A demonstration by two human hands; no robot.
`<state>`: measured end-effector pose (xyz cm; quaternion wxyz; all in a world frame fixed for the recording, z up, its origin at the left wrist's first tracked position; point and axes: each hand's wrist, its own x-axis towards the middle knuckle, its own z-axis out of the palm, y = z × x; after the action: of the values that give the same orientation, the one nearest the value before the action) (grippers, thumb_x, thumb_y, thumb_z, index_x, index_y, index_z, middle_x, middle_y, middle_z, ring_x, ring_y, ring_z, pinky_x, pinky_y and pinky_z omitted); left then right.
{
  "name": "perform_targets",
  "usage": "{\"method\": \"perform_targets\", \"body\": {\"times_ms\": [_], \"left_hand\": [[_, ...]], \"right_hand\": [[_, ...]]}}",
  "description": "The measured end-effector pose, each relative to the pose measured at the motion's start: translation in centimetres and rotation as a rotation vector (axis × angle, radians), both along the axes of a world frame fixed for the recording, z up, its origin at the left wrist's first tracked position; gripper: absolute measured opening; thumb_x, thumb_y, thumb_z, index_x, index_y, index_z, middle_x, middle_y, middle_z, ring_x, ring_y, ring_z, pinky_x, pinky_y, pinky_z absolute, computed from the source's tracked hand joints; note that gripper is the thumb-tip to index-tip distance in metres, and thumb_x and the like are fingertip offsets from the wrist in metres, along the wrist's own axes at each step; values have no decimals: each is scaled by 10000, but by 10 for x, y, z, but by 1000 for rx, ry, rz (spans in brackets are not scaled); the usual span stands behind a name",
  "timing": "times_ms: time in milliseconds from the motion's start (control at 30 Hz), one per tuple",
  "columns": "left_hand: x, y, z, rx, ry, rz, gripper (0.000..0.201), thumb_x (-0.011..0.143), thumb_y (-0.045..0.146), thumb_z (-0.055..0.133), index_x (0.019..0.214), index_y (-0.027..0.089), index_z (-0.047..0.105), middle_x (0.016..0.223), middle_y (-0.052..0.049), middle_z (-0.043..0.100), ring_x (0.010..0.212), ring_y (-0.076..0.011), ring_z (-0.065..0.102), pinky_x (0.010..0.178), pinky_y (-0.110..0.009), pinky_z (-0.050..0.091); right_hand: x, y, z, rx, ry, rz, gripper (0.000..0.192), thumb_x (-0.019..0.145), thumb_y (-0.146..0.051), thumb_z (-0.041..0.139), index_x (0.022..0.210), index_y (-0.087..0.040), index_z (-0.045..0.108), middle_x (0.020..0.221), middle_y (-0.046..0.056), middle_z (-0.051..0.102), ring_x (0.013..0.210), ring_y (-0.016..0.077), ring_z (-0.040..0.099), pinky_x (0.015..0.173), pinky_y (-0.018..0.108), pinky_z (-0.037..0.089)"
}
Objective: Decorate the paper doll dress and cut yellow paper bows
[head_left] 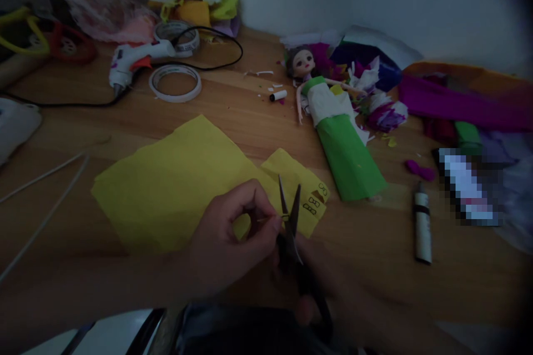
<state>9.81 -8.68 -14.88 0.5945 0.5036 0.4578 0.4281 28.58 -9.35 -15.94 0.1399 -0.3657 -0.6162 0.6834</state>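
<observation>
My left hand (pixel 239 227) pinches a tiny piece of yellow paper (pixel 285 217) with a dark drawn outline between thumb and forefinger. In my right hand (pixel 320 272) is a pair of scissors (pixel 295 219) with black handles, its blades parted and pointing away from me around the tiny piece. Beneath and behind the hands lies a large yellow sheet (pixel 179 177). A smaller yellow sheet (pixel 287 169) beside it carries several small bow shapes drawn in black. Part of my right hand is hidden by the scissors and shadow.
A doll (pixel 341 138) in a green and white paper dress lies beyond the sheets. Back left are a glue gun (pixel 137 61) with its cord and tape rolls (pixel 175 83). A marker (pixel 422 227), a purple bow (pixel 420 170) and crumpled coloured paper (pixel 466 100) lie right.
</observation>
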Motion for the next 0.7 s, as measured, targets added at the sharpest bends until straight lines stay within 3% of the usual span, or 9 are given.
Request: {"method": "perform_targets", "body": {"times_ms": [333, 700], "left_hand": [[-1, 2, -1, 73, 63, 51, 146, 804, 133, 553, 698, 207, 484, 639, 69, 511, 579, -66, 473, 550, -171, 402], [-1, 3, -2, 49, 58, 50, 140, 796, 133, 546, 696, 203, 478, 636, 72, 509, 581, -62, 473, 555, -167, 400]], "right_hand": [[3, -1, -3, -42, -33, 19, 661, 632, -847, 510, 890, -239, 491, 781, -2, 506, 660, 173, 433, 542, 281, 346], [3, -1, -2, -93, -15, -5, 623, 635, -831, 525, 860, -252, 476, 762, -14, 482, 641, 162, 396, 538, 281, 327]]}}
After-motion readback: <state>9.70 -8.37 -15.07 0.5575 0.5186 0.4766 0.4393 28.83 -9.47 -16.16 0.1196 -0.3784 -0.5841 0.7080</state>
